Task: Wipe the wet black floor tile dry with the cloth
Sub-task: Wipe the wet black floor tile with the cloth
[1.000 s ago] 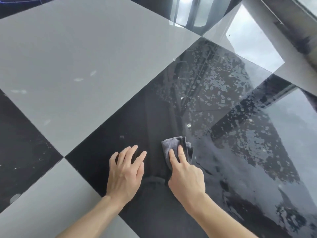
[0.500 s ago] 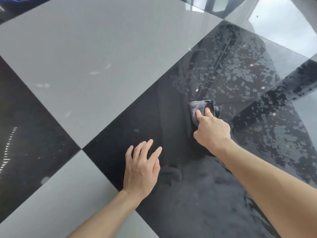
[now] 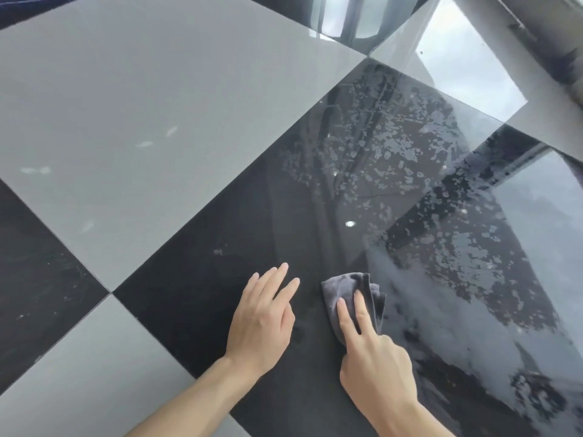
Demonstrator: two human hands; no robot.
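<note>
While the left hand lies flat with straight fingers on the black floor tile, the right hand presses two straight fingers down on the crumpled grey cloth just beside it. Blotchy water covers the tile's far and right parts. Grey tiles adjoin it.

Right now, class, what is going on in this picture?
A person kneels over a glossy black floor tile and wipes it with a small crumpled grey cloth. The right hand presses the cloth down with straight index and middle fingers. The left hand rests flat on the tile beside it. The near left part looks dry; water patches cover the far and right parts.
</note>
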